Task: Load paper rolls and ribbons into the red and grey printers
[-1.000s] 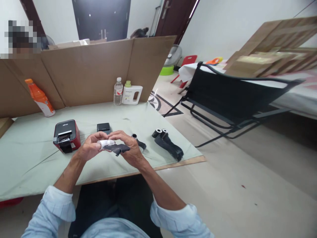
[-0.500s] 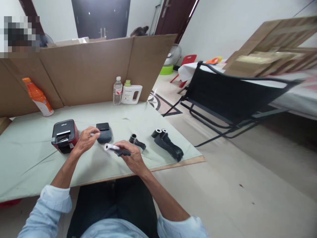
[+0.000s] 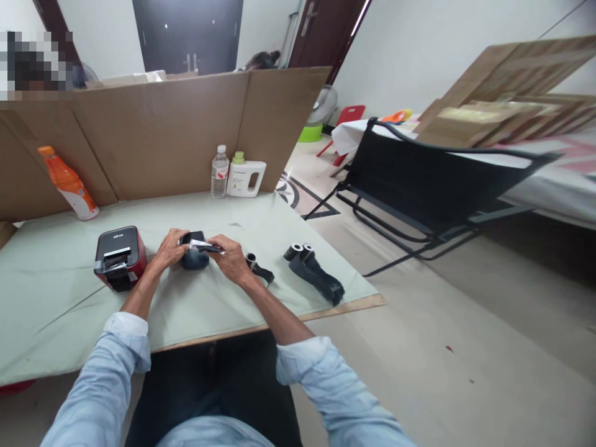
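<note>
A small dark portable printer (image 3: pixel 194 256) lies on the pale green table (image 3: pixel 56 292). My left hand (image 3: pixel 171 247) is closed on its left side. My right hand (image 3: pixel 229 257) holds a small white paper roll (image 3: pixel 200 246) with a dark strip against the printer's top, its fingers pinched round it. Just right of my right hand lies a small black roll with a strip (image 3: pixel 257 267).
A red and black label printer (image 3: pixel 118 257) stands left of my hands. Two black rolls with a long dark strip (image 3: pixel 313 273) lie near the table's right edge. An orange bottle (image 3: pixel 67 182), a water bottle (image 3: pixel 219 172) and a white jug (image 3: pixel 246 176) stand against the cardboard wall. A black folding chair (image 3: pixel 433 186) is on the right.
My left hand left the roll and took hold of the dark printer. My right hand carried the white roll forward from above the table's near part onto the printer.
</note>
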{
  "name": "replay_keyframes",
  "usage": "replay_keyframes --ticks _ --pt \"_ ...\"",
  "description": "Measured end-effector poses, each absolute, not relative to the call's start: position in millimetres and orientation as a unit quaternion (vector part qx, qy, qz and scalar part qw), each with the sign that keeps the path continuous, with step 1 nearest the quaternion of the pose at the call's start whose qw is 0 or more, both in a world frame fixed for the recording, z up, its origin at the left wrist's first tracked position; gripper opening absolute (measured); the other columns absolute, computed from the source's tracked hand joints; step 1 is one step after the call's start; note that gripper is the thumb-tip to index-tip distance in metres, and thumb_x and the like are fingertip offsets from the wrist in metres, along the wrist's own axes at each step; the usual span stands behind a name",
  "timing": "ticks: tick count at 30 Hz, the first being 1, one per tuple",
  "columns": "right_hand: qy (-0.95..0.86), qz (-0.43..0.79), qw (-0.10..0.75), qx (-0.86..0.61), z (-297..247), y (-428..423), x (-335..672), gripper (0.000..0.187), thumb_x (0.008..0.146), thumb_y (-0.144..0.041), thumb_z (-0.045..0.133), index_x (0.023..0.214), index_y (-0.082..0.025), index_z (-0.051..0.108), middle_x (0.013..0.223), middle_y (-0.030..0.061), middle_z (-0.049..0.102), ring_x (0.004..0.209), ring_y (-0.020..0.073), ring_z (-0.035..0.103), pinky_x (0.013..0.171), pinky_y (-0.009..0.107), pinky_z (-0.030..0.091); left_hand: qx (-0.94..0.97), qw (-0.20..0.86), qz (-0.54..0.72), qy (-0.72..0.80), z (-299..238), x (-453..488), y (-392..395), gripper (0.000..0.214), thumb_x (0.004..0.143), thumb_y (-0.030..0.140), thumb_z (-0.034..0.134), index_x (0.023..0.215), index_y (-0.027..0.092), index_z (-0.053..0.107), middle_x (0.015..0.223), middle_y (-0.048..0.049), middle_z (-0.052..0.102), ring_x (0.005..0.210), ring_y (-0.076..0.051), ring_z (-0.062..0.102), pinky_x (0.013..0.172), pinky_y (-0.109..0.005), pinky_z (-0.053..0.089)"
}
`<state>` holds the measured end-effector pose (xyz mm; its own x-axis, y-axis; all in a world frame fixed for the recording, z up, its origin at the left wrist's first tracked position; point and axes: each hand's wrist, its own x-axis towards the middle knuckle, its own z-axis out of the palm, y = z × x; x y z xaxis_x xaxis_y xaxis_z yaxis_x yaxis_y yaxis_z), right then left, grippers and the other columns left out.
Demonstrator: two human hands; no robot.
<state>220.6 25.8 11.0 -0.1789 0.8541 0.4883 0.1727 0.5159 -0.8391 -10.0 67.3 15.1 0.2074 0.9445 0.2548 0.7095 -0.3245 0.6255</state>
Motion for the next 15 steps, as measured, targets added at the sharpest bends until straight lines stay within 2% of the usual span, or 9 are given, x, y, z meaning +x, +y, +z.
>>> replay_keyframes --ticks 3,8,12,15 --pt "-0.697 0.339 0.511 -0.372 5 29 217 0.015 0.087 -0.036 0.072 0.092 -0.023 0.078 0.097 0.0048 0.075 0.088 0.0209 0.067 0.079 0.032 0.054 0.737 0.188 0.340 0.552 19 -10 69 0.033 0.088 0.026 0.065 0.120 0.022 0.073 0.124 -0.0107 0.072 0.118 -0.027 0.065 0.114 -0.045 0.049" --pt "-0.703 0.344 0.497 -0.376 -4 27 215 0.027 0.092 -0.049 0.072 0.092 -0.023 0.078 0.093 0.0048 0.074 0.086 0.0204 0.067 0.077 0.031 0.053 0.643 0.180 0.402 0.627 24 -3 73 0.022 0.094 0.041 0.065 0.106 0.022 0.065 0.104 -0.0085 0.073 0.099 -0.024 0.068 0.093 -0.038 0.052" --pt "-0.724 0.329 0.481 -0.369 -1 32 216 0.028 0.094 -0.050 0.071 0.093 -0.023 0.079 0.092 0.0046 0.075 0.083 0.0196 0.066 0.078 0.032 0.053 0.612 0.141 0.398 0.669 28 1 76 0.030 0.093 0.048 0.065 0.079 0.022 0.059 0.081 -0.0033 0.066 0.085 -0.021 0.063 0.083 -0.034 0.048" --pt "-0.745 0.307 0.446 -0.388 5 39 217 0.024 0.097 -0.046 0.071 0.095 -0.024 0.079 0.095 0.0047 0.076 0.081 0.0189 0.065 0.078 0.031 0.051 0.626 0.197 0.399 0.640 26 -2 74 0.038 0.095 0.049 0.059 0.070 0.021 0.060 0.071 -0.0014 0.062 0.080 -0.020 0.060 0.078 -0.031 0.049"
